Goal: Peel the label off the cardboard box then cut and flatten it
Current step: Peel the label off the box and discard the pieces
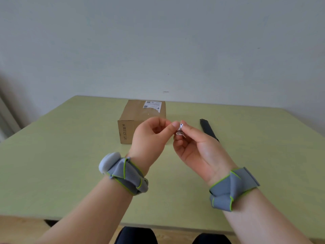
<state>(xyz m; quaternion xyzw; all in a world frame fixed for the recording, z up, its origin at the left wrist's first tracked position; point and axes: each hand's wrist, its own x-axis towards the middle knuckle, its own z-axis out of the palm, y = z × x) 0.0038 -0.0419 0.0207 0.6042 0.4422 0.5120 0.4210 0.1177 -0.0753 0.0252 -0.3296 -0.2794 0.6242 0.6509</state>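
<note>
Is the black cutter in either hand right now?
No, the black cutter lies on the table right of the cardboard box, while both hands pinch a small paper scrap.

Pale green table against plain white wall

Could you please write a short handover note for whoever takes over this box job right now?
Left hand and right hand together pinch a small crumpled label scrap in front of the cardboard box.
The box stands closed on the green table; part of the label is still on its top.
A dark cutter lies untouched to the right of the box.
Left: finish peeling, cut, flatten.
</note>
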